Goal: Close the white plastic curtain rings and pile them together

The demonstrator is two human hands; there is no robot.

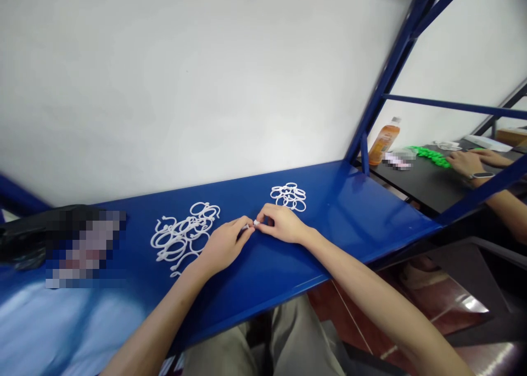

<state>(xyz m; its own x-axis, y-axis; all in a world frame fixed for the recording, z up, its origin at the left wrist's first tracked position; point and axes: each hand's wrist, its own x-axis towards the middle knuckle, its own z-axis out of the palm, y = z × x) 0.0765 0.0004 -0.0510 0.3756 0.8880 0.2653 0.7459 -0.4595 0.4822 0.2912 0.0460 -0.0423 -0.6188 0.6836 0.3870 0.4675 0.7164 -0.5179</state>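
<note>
My left hand (230,241) and my right hand (282,222) meet above the middle of the blue tabletop, their fingertips almost touching. Between them is a small white piece (256,223), pinched from both sides; it looks like the end of a thin white ring, mostly hidden by the fingers. Left of my left hand lies a loose, tangled pile of thin white rings (171,250), several with open ends that carry small knobs. Just beyond my right hand sits a smaller group of white rings (290,196), which look closed and overlap one another.
A black plastic bag (24,239) lies at the table's left end. Blue metal posts (387,85) rise at the right. Past them, a dark table (428,186) holds an orange drink bottle (385,141) and green pieces (432,155), with another person's hands (467,162) at work.
</note>
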